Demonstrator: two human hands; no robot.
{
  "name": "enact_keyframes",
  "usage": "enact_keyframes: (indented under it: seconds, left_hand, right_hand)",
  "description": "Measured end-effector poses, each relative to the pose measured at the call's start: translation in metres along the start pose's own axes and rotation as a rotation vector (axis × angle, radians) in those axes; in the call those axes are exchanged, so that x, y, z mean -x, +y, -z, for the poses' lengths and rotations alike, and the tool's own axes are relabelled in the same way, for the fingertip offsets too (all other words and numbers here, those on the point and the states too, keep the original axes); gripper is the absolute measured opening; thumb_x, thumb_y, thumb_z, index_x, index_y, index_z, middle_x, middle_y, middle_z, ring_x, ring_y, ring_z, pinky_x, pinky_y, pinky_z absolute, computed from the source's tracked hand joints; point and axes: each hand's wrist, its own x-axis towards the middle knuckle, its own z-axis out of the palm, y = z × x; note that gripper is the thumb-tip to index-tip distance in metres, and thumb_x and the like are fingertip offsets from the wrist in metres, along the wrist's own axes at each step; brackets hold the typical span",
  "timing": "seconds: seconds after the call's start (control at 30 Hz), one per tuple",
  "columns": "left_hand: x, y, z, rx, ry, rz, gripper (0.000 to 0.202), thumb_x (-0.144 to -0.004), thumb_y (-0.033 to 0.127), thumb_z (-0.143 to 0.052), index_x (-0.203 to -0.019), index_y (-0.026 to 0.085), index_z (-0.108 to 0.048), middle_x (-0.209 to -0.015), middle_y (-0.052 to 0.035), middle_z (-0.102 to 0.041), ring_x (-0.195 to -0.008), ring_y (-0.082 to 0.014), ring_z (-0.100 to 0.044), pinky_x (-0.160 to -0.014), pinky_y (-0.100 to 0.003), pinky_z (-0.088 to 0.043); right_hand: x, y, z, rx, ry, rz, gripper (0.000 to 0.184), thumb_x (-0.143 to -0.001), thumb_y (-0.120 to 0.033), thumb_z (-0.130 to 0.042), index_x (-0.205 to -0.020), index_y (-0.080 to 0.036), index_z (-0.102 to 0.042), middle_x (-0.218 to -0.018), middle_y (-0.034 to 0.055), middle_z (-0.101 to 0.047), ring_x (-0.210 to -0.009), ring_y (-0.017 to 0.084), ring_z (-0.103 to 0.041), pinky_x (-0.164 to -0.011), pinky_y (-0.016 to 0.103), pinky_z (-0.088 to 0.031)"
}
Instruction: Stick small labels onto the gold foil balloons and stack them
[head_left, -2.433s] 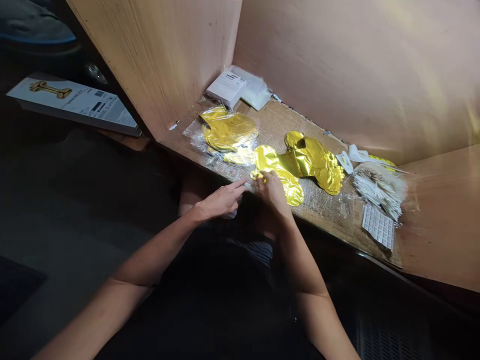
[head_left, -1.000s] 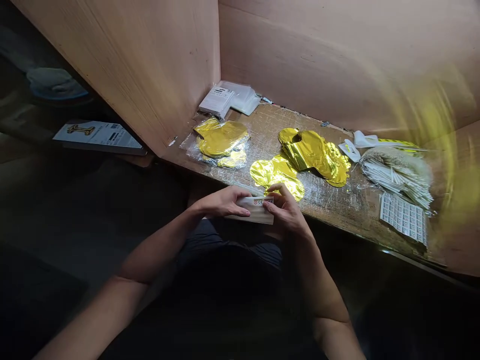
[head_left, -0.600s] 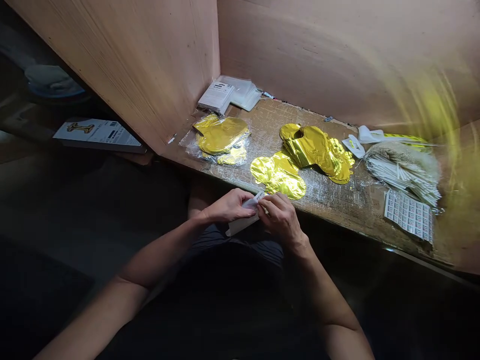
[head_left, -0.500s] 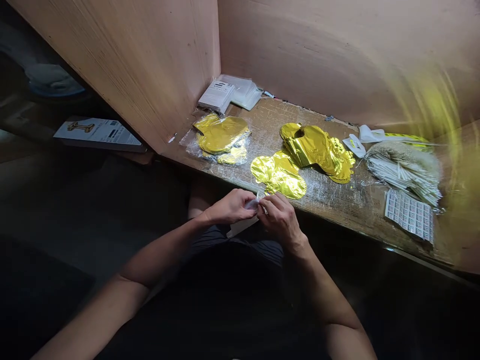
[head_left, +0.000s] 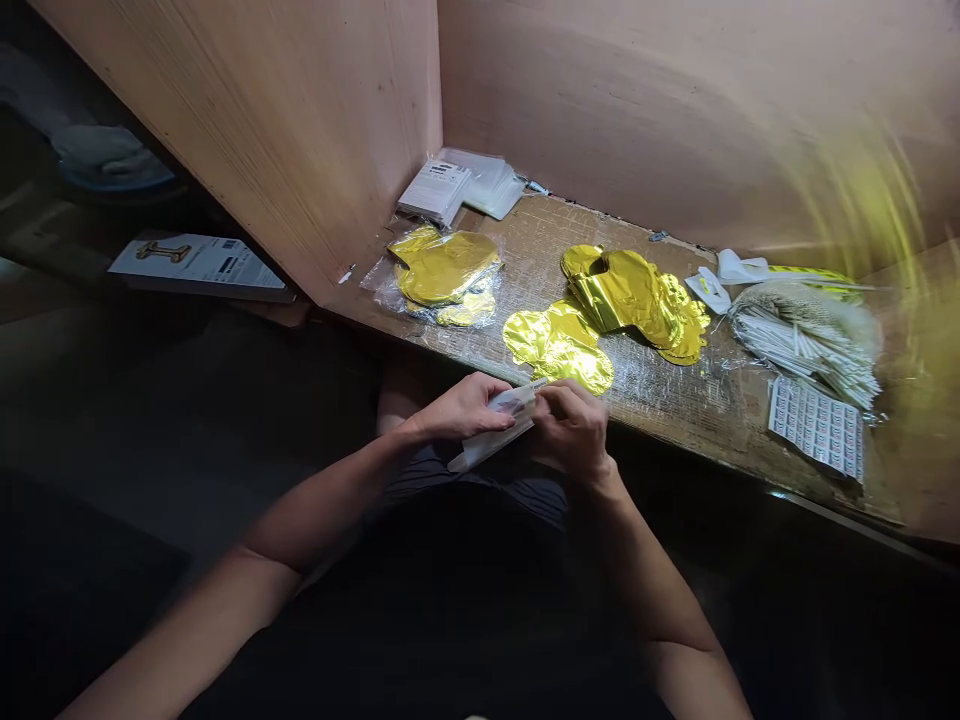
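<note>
We look out from the person's head through one worn camera, tipped forward and down past their own forearms. It faces into the corner where a wooden side panel (head_left: pixel 285 130) meets a back panel (head_left: pixel 660 100), with the surface (head_left: pixel 540 245) running diagonally across the middle of the frame. We are close to the work: the left hand (head_left: pixel 463 408) and right hand (head_left: pixel 571 430) sit just below centre, within arm's reach of the lens. The wide view takes in dark floor (head_left: pixel 90 600) at lower left.
</note>
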Motion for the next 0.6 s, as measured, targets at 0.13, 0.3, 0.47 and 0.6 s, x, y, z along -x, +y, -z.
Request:
enact_keyframes:
  seconds: [0.13, 0.3, 0.47, 0.6]
  left_hand:
    - [0.006, 0.001, 0.001, -0.152, -0.015, -0.077, 0.046, -0.077, 0.026, -0.071, -0.122, 0.015, -0.072, -0.093, -0.0017, -0.068, -0.082, -0.0186, -0.062, -0.070, -0.024, -0.044]
    - [0.015, 0.006, -0.006, -0.226, -0.196, -0.073, 0.097, -0.077, 0.022, -0.067, -0.167, 0.021, -0.030, -0.080, 0.0052, -0.061, -0.067, -0.0156, -0.057, -0.063, -0.023, -0.040]
    - [0.015, 0.001, -0.006, -0.194, -0.193, -0.098, 0.092, -0.078, 0.018, -0.065, -0.164, 0.023, -0.033, -0.083, 0.0044, -0.061, -0.068, -0.0147, -0.056, -0.064, -0.023, -0.040]
    - [0.015, -0.015, 0.000, -0.007, -0.256, -0.059, 0.096, -0.078, 0.019, -0.070, -0.166, 0.021, -0.030, -0.085, 0.0036, -0.056, -0.071, -0.0138, -0.055, -0.063, -0.022, -0.041]
  right_hand:
    - [-0.001, -0.002, -0.001, 0.083, 0.156, -0.002, 0.021, -0.094, -0.022, -0.057, -0.074, -0.024, -0.064, -0.074, 0.0028, -0.068, -0.070, 0.019, -0.063, -0.073, 0.035, -0.053]
    - [0.007, 0.005, -0.015, 0.214, 0.122, 0.210, 0.017, -0.097, -0.018, -0.058, -0.084, -0.023, -0.067, -0.082, 0.0062, -0.069, -0.078, 0.021, -0.064, -0.076, 0.036, -0.054]
    - [0.018, 0.002, -0.020, 0.130, -0.076, 0.338, 0.012, -0.100, -0.018, -0.058, -0.098, -0.022, -0.069, -0.092, 0.0081, -0.072, -0.086, 0.022, -0.067, -0.082, 0.038, -0.057]
    - [0.011, 0.003, -0.005, -0.020, -0.150, 0.216, 0.011, -0.104, -0.025, -0.061, -0.107, -0.024, -0.070, -0.096, 0.0059, -0.073, -0.086, 0.020, -0.070, -0.079, 0.035, -0.058]
